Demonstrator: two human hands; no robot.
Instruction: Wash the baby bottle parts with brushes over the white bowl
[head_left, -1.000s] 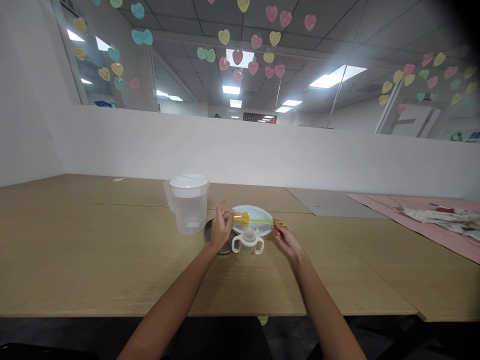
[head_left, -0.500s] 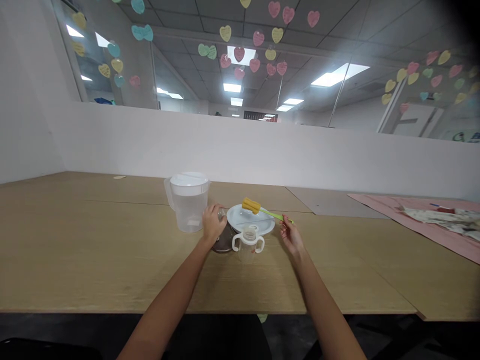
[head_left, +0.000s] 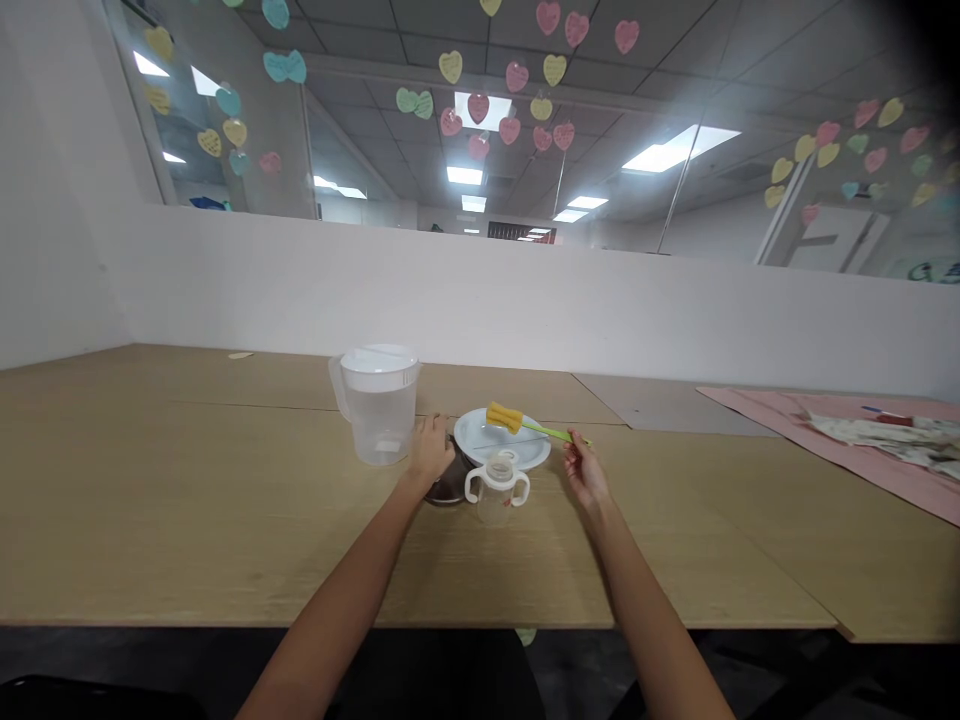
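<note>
A bottle brush with a yellow sponge head (head_left: 504,417) and a green handle is held in my right hand (head_left: 586,472), its head just above a white plate (head_left: 466,440). My left hand (head_left: 430,450) is closed over the far left side of a dark, round, shiny-rimmed thing (head_left: 450,486); what its fingers hold is hidden. In front of the plate stands a clear baby bottle (head_left: 495,505) with a white two-handled collar, its mouth uncovered. Nothing touches the bottle from either hand.
Left of my left hand stands a translucent lidded pitcher (head_left: 381,410). A pink cloth (head_left: 780,410) with a patterned cloth (head_left: 885,437) and a red item (head_left: 892,419) lies at the right. The table's front edge (head_left: 420,627) runs near me; a white wall (head_left: 487,300) is behind.
My left hand has closed in over a small clear thing that showed beside its fingers before. The brush head has shifted slightly right and down.
</note>
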